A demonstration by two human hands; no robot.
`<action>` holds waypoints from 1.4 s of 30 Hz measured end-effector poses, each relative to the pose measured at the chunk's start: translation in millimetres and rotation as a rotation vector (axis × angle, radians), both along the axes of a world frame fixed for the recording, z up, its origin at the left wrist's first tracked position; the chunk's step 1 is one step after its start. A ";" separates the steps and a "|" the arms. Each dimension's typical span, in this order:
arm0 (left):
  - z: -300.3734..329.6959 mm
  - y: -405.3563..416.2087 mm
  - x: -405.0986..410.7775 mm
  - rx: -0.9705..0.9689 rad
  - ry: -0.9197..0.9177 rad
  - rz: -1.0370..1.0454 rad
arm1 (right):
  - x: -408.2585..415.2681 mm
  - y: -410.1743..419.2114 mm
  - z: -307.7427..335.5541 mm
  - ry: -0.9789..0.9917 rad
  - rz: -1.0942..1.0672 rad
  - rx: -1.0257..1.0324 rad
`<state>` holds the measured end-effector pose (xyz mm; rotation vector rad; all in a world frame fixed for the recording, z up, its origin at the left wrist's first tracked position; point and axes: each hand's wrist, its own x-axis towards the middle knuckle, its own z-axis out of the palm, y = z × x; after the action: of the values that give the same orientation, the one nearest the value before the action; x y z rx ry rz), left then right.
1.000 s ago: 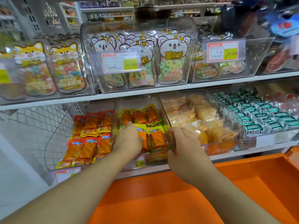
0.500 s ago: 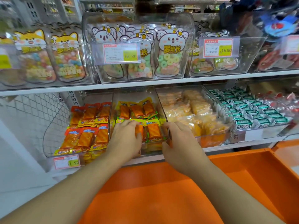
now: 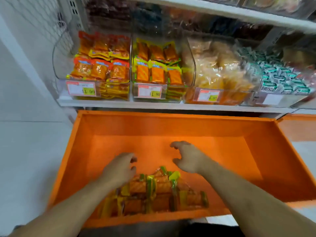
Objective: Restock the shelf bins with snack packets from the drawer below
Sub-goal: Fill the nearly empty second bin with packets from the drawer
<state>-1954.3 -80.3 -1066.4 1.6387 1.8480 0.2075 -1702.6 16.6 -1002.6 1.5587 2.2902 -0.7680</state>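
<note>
- head view, looking down into open orange metal drawer [image 3: 253, 151] pulled out below white shelf board [image 3: 171, 104].
- left hand [image 3: 119, 170] low over the drawer, fingers loosely curled, empty, just above the near pile.
- right hand [image 3: 186, 156] spread beside it, fingers and thumb apart in a claw, gripping nothing, well apart from the left.
- heap of yellow-and-green edged orange snack packets [image 3: 164, 192] lying at the drawer's near edge, partly under the left forearm; blurred, count unclear.
- on the shelf, four clear plastic bins side by side:
- far-left clear bin of red-and-orange packets [image 3: 102, 65], price label on its front.
- clear bin of yellow-topped orange packets [image 3: 156, 69] next, filled in two rows, matching the drawer packets in colour.
- clear bin of pale yellow wrapped snacks [image 3: 217, 72] to its right.
- clear bin of green-and-white small packets [image 3: 282, 77] at far right, blurred.
- white wire mesh panel [image 3: 34, 19] at upper left, beside the shelf upright.
</note>
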 end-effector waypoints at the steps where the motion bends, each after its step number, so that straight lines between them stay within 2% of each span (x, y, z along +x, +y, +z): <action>1: -15.5 -4.0 -4.5 -0.079 0.007 -0.019 | 3.7 -4.0 -16.9 -0.060 0.018 -0.055; 6: -68.3 -3.9 -16.9 -0.364 0.024 -0.162 | 15.0 -3.4 -80.8 -0.196 0.047 -0.220; 12: -94.8 8.9 -8.3 -0.413 -0.032 -0.342 | 24.7 5.2 -149.4 -0.289 0.074 -0.289; 16: -109.9 9.7 -3.1 -0.371 0.071 -0.393 | 40.8 13.4 -197.1 -0.343 0.102 -0.277; 19: -116.0 11.5 1.8 -0.306 0.061 -0.375 | 33.5 8.2 -183.5 -0.352 0.090 -0.274; 24: -121.2 8.9 0.1 -0.385 -0.008 -0.273 | 32.6 9.6 -167.1 -0.381 0.015 -0.277; 28: -106.0 13.0 -10.2 -0.325 0.025 -0.188 | 31.4 16.2 -139.2 -0.370 -0.031 -0.291; 33: -70.9 17.0 -24.3 -0.177 0.111 -0.054 | 13.5 26.5 -73.2 -0.255 -0.055 -0.204; 37: -25.3 21.7 -31.9 -0.058 0.228 -0.036 | -6.1 31.9 -19.6 -0.109 -0.075 -0.092; 39: 2.3 23.3 -35.8 -0.013 0.184 0.015 | -13.5 31.1 10.5 -0.032 -0.072 -0.036; 42: 48.8 27.6 -42.5 0.055 0.018 0.087 | -24.9 26.0 58.2 0.121 -0.060 0.024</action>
<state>-1996.9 -52.7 -1017.6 1.6030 1.9446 0.2846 -1727.5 42.7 -944.5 1.6405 2.3541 -0.8766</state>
